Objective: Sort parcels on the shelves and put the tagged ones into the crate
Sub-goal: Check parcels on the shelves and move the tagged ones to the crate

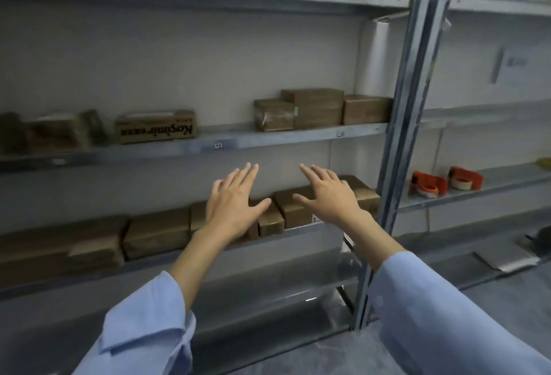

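Observation:
Both my hands are raised in front of the metal shelves with fingers spread and holding nothing. My left hand hovers before a small brown parcel on the lower shelf. My right hand hovers before a larger brown parcel beside it. More cardboard parcels line that shelf to the left. On the shelf above stand a printed carton and a group of three brown parcels. No tags are legible and no crate is identifiable.
A grey steel upright stands just right of my right hand. Beyond it, orange and white items sit on the neighbouring shelf. A grey metal panel fronts the lower shelf. The view is blurred at the left.

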Demonstrator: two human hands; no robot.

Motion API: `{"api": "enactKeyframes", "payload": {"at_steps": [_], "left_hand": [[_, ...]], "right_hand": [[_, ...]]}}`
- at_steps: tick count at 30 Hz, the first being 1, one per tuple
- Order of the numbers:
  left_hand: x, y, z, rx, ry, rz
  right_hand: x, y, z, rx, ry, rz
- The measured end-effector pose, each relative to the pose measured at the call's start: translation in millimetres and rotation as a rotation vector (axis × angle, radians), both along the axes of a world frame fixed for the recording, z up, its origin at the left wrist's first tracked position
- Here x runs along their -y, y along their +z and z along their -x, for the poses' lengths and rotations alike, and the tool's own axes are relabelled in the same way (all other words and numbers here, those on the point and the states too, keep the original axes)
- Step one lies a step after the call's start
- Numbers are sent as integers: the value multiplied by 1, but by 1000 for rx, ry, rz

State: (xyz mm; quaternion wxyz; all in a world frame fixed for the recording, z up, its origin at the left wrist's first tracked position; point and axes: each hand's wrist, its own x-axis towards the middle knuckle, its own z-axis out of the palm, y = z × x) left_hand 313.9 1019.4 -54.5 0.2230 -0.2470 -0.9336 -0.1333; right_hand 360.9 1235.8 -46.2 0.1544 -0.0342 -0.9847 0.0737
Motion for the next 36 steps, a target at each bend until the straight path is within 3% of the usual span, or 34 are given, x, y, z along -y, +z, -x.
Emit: {"api": "enactKeyframes", "payload": {"at_steps": [14,24,36], "left_hand": [[-35,21,165,-27,23,-69],[-82,43,260,-60,162,-162],[-123,59,317,11,97,-316]], "right_hand": [[-46,31,168,-88,16,81],[-87,69,285,-219,144,212],[-101,61,330,-393,302,432]]}}
